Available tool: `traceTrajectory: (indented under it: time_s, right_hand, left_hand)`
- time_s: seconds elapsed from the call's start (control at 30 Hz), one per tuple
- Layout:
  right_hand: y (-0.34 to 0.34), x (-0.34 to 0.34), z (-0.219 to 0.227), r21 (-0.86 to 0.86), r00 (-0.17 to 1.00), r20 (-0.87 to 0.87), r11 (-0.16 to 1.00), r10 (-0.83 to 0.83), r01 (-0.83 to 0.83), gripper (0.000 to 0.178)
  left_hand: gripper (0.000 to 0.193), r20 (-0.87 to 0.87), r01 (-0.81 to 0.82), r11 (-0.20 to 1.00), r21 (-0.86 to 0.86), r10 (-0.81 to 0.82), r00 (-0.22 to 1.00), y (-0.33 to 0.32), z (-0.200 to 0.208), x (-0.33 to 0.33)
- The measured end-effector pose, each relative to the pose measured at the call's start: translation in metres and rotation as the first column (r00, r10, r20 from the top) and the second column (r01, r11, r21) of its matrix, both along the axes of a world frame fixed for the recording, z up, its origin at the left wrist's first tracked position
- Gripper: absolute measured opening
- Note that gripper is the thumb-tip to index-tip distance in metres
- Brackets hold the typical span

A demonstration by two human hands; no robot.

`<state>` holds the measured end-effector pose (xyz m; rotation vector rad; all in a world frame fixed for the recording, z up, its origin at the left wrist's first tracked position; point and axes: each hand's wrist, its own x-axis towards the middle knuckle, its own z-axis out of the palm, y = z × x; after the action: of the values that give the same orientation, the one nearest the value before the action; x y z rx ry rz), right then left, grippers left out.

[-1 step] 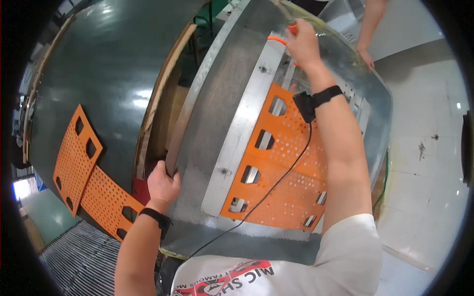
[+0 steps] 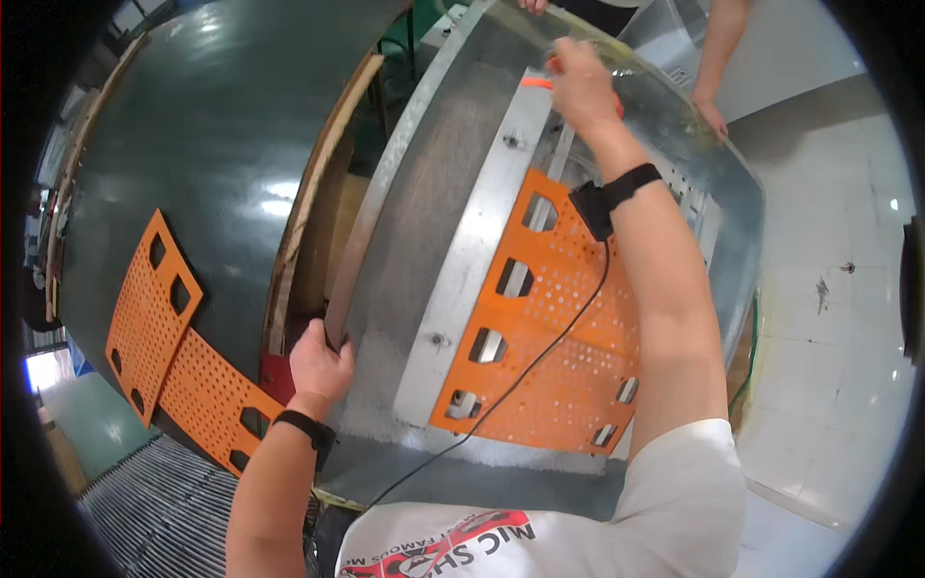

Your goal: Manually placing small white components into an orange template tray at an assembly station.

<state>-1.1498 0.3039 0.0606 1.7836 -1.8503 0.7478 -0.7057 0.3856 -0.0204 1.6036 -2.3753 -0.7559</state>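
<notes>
My right hand (image 2: 583,87) is closed round an orange-handled tool (image 2: 554,64) over the far end of a large metal-edged frame. The tool's far end is smeared by motion, so its exact kind cannot be told. My left hand (image 2: 321,361) wraps its fingers round the frame's left metal rail (image 2: 358,246). Within the frame a perforated orange panel (image 2: 525,337) shows, hazy as if seen through a thin sheet, beside a long silver strip (image 2: 472,241). Bright orange paste (image 2: 537,83) lies near my right hand.
Two more orange perforated panels (image 2: 149,308) overlap on the dark green table (image 2: 222,125) at left. A co-worker's hand (image 2: 711,118) rests on the frame's far right corner; another hand (image 2: 533,5) touches its far edge. A black cable (image 2: 540,358) runs from my right wrist.
My right hand has moved slightly left with the tool. A co-worker's hand has come into view at the far edge. My left hand keeps its hold on the rail.
</notes>
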Motion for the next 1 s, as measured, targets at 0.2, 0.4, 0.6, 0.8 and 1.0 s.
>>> traceTrajectory:
  time_s: [0.2, 0.4, 0.6, 0.8, 1.0]
  right_hand:
    - [-0.055, 0.024, 0.016, 0.023, 0.957, -0.274, 0.994, -0.097, 0.107, 0.007]
    - [-0.114, 0.045, 0.004, 0.224, 0.889, -0.407, 0.922, -0.207, 0.317, 0.011]
    - [-0.157, 0.062, -0.009, 0.405, 0.828, -0.503, 0.78, -0.246, 0.478, 0.02]
    - [-0.15, 0.102, 0.001, 0.64, 0.97, -0.231, 0.74, -0.071, 0.207, 0.03]
    - [-0.052, 0.159, -0.029, 0.165, 0.951, 0.051, 0.937, 0.305, -0.309, 0.035]
  left_hand:
    - [0.025, 0.024, -0.009, 0.998, 0.06, 0.008, 1.0, -0.002, 0.009, -0.003]
    - [0.025, -0.002, -0.013, 0.999, 0.036, 0.013, 1.0, -0.001, 0.0, -0.004]
    - [0.025, -0.007, 0.0, 0.999, 0.05, 0.001, 1.0, 0.001, 0.003, -0.011]
    - [0.025, -0.006, -0.016, 0.999, 0.035, 0.016, 1.0, 0.005, 0.004, 0.001]
    - [0.03, -0.088, 0.062, 0.997, -0.045, -0.065, 0.994, -0.005, -0.015, 0.0]
